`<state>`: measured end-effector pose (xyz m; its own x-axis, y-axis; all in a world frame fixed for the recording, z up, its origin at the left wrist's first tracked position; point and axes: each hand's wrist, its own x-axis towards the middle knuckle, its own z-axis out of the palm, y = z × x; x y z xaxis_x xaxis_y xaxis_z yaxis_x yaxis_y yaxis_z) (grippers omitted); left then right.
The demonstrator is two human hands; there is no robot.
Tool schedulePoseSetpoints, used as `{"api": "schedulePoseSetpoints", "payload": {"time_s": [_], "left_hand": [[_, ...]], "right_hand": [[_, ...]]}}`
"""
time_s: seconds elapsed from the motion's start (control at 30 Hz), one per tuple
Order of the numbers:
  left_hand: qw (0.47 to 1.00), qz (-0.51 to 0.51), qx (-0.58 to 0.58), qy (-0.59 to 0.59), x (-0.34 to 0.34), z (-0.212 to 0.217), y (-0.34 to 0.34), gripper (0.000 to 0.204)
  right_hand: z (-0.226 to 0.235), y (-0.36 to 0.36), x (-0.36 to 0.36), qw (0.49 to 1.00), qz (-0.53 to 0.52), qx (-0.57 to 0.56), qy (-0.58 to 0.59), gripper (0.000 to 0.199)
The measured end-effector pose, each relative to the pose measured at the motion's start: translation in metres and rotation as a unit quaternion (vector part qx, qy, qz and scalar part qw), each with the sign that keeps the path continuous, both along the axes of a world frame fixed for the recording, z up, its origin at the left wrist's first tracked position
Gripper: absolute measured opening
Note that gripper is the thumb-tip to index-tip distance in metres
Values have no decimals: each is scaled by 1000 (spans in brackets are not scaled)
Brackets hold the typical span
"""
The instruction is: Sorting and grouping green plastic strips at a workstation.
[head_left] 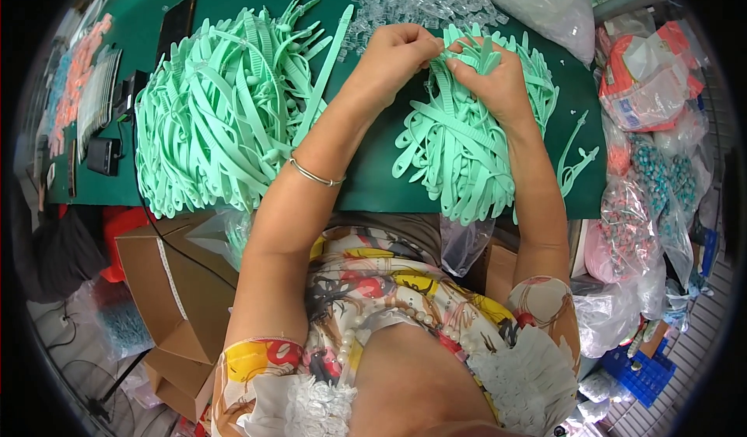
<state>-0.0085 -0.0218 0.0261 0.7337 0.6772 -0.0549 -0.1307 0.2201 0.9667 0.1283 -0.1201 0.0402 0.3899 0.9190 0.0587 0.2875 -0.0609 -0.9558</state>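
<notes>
**Two hands work at a green strap**

The left hand [398, 48] and the right hand [490, 75] meet near the far edge of the desk [373, 180]. Their fingertips press close together and pinch one mint-green plastic strap [484, 54]. It looks like both hands hold it so it stays steady while small fingers work on its end.

The strap sits on top of the smaller pile of straps [459, 153], right under the right hand, so the next one is easy to grab. A bigger pile of the same straps [222, 110] lies by the left edge of the desk, kept apart from the smaller pile.

Little clear plastic bits [405, 5] lie spread along the far edge, just past the hands, close enough to reach. A thin silver bangle [315, 176] circles the left forearm. Brown cardboard boxes [175, 281] stand below the near edge.
</notes>
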Motion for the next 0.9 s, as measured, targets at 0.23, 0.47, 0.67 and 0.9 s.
{"api": "schedulePoseSetpoints", "payload": {"time_s": [0.23,0.47,0.67,0.9], "left_hand": [[998,9,-47,-30,-2,2,0,18],[998,14,-56,-28,-1,1,0,13],[998,13,-52,-45,-6,-3,9,14],[978,65,183,77,-4,-18,16,21]], "right_hand": [[4,-1,-3,999,-24,-4,25,33],[1,-1,0,999,-20,9,24,30],[-3,0,4,999,-5,1,43,29],[-2,2,0,1000,1,13,24,20]]}}
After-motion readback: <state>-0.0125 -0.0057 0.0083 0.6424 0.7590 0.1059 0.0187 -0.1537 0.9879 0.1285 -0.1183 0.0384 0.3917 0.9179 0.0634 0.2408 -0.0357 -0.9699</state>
